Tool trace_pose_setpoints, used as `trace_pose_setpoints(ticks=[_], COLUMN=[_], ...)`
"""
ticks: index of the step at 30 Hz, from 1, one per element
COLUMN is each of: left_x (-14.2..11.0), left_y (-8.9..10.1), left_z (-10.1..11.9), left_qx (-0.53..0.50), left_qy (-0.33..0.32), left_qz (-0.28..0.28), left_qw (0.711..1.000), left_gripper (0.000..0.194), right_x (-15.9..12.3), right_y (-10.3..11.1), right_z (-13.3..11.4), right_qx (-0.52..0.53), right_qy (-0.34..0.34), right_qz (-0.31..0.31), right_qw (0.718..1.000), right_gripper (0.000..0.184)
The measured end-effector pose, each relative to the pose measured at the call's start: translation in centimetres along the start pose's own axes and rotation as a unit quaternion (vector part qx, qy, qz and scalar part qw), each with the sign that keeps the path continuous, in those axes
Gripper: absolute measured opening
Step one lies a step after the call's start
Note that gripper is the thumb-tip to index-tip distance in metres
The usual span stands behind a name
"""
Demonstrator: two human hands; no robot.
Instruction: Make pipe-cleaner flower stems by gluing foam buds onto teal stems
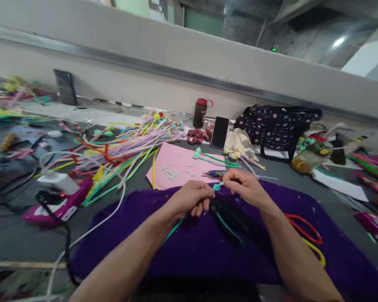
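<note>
My left hand [193,198] pinches a turquoise pipe-cleaner flower [216,187] over the purple cloth [189,260]. A turquoise stem [173,230] trails below that hand. Close to the flower, the thumb and fingertips of my right hand [243,184] are pressed together on a small pale green piece [221,183]. Beneath the hands, dark-handled pliers [228,228] lie on the cloth. Similar short pale green pieces [171,174] are scattered over a pink sheet [164,157] just beyond. A finished-looking mint flower [198,153] with its stem rests at the sheet's far edge.
Bundled colourful pipe cleaners [138,142] spread at the left, near a magenta power strip [63,205] with a white cable. A blue screwdriver-like tool [214,173] lies ahead. Behind stand a phone [219,132], a bottle [200,114] and a patterned bag [274,128].
</note>
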State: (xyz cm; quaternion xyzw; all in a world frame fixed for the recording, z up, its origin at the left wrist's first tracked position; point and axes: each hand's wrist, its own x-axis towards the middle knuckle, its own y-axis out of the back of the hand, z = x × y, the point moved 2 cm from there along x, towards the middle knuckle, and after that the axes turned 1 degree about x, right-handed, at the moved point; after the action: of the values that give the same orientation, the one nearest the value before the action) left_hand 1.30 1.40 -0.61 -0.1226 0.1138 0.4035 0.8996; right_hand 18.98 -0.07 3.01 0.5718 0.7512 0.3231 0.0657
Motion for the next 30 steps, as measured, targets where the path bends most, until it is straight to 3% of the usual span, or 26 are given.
trace_pose_setpoints(ticks=[9, 30], left_x=[-0.09, -0.17], left_y=[-0.06, -0.05], left_z=[0.08, 0.32], left_qx=[0.003, -0.022], left_qy=[-0.002, -0.024], left_qz=[-0.007, 0.003], left_qw=[1.0, 0.999], left_gripper=[0.017, 0.019], right_x=[0.37, 0.36], right_y=[-0.67, -0.45], right_z=[-0.48, -0.56], right_qx=[-0.04, -0.049], right_qy=[0.077, 0.104], right_qz=[-0.008, 0.018], right_qw=[0.996, 0.993], right_gripper=[0.012, 0.011])
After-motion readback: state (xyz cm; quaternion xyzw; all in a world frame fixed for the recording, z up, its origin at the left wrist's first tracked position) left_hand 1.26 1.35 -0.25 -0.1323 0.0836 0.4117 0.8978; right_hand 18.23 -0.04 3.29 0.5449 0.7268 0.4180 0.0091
